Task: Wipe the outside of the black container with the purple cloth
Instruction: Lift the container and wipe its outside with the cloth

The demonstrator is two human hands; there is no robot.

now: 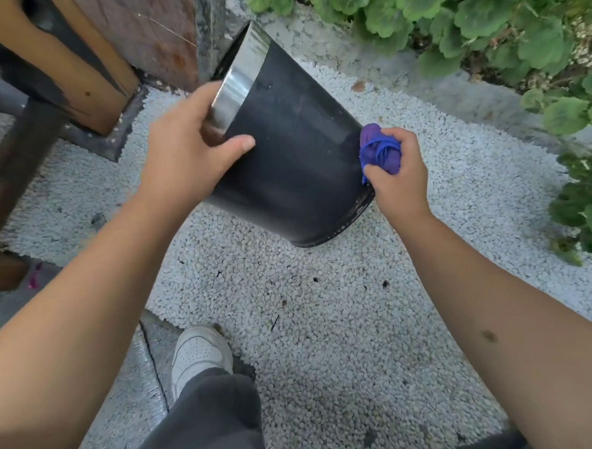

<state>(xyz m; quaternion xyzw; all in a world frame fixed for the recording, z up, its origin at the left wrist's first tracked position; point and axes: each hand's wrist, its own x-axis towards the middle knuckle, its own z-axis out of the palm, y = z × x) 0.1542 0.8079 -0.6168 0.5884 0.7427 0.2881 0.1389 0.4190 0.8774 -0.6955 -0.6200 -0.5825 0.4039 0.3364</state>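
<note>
The black container (294, 155) is held tilted in the air above a floor of white pebbles (326, 308), its open mouth turned up and away toward the upper left, its base toward the lower right. A shiny metal band (242, 72) runs round the rim.

The left hand (187, 147) closes on the container at the rim: the thumb lies flat across the black wall just below the band, and the fingers curl over the edge, their tips hidden inside. This grip carries the container.

The right hand (400, 177) is clenched round the purple cloth (380, 149), which is bunched into a wad with a blue edge or cord showing across it. The wad sticks out from the top of the fist and presses against the outer wall of the container, low on its right side, close to the base.

The wall of the container looks dull, with faint streaks and small pale specks near the base.

Behind the container stand a brown wooden post (73, 64) and a rusty panel (147, 33). Green leafy plants (482, 15) fill the upper right, past a pale concrete strip (417, 80). Below, a white shoe (198, 356) and a grey trouser leg (212, 424) stand at the edge of the pebbles.
</note>
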